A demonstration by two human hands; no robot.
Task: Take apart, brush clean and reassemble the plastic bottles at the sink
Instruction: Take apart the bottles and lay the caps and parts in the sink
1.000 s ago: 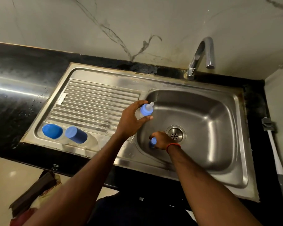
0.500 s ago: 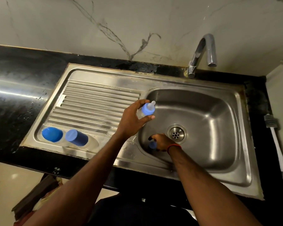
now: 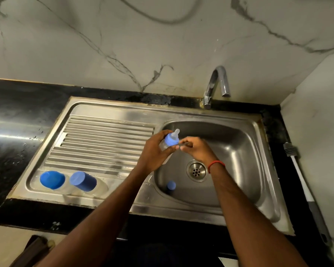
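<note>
Over the sink (image 3: 123, 108), at 11 o'clock from the drain (image 3: 196, 170), the left hand (image 3: 152, 154) grips a small bottle (image 3: 171, 140). The right hand (image 3: 198, 149) has its fingertips at the blue collar; whether they grip it cannot be told. A blue cap (image 3: 171, 185) lies at 8 o'clock.

both forearms extended forward, left grip (image 3: 153, 151) curled round bottle (image 3: 171, 140), right grip (image 3: 197, 151) fingertips (image 3: 180, 148) just beside it

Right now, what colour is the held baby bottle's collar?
Blue: the baby bottle's collar, head view.
</note>
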